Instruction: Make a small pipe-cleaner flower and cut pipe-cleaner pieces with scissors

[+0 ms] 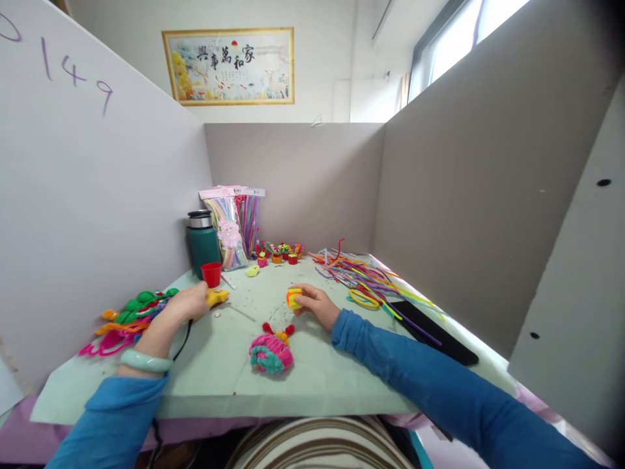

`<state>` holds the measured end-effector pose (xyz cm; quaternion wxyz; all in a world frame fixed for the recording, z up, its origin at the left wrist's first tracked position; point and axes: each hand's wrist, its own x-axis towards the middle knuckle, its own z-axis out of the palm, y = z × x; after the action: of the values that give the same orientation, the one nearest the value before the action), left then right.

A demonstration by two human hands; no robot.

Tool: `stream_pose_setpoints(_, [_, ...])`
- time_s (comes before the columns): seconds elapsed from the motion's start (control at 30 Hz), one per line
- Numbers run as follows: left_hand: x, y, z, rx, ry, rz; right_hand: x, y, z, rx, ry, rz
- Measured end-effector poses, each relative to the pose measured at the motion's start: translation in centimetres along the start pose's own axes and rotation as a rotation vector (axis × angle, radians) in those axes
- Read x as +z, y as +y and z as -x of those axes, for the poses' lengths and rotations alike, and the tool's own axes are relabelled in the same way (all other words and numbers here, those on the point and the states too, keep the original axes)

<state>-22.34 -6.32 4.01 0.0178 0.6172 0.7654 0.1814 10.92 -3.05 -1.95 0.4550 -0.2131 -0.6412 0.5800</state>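
Note:
My left hand is closed round a yellow glue gun, whose black cord trails down from under the wrist. Between the fingertips of my right hand is a small yellow and orange pipe-cleaner piece, held just above the table. Nearer to me lies a pink and teal fuzzy pipe-cleaner figure with two red balls at its top. Beside my left forearm is a heap of green, orange and pink pipe-cleaner shapes.
Loose pipe cleaners and yellow-handled scissors lie at the right, near a black flat object. At the back left stand a green bottle, a red cup and bagged pipe cleaners. Small finished-looking figures line the back. Grey partitions surround the table.

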Motion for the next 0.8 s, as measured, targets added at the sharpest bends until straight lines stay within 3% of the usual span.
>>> stream_pose_setpoints(0.07, [-0.7,0.1,0.7,-0.051,0.001,-0.049,-0.2,0.1,-0.1,0.011,0.035,0.025])
stream_pose_setpoints(0.17, [-2.4,0.8,2.8,-0.106,0.015,0.127,-0.5,0.1,-0.2,0.017,0.096,0.057])
stream_pose_setpoints(0.23, [-3.7,1.8,4.4,-0.057,-0.029,0.421,-0.6,0.2,-0.3,0.021,0.125,0.071])
stream_pose_setpoints(0.33, [-5.1,4.3,6.1,0.127,-0.143,0.948,-0.7,0.3,-0.5,0.017,0.156,0.109])
stream_pose_setpoints(0.4, [-5.2,6.7,6.3,0.228,-0.204,1.126,-1.0,0.5,-0.8,0.013,0.195,0.148])
stream_pose_setpoints(0.5, [-3.9,10.7,5.5,0.239,-0.229,1.19,-1.8,0.7,-1.3,0.02,0.279,0.218])
stream_pose_setpoints(0.6, [-1.1,13.5,4.5,0.213,-0.335,1.147,-3.0,0.9,-1.7,0.008,0.328,0.283])
stream_pose_setpoints(0.7, [1.9,14.5,4.0,0.202,-0.439,1.196,-4.1,1.1,-2.0,0.051,0.328,0.333])
stream_pose_setpoints(0.8, [4.0,14.2,4.0,0.111,-0.46,1.236,-4.9,1.2,-2.1,0.098,0.318,0.353])
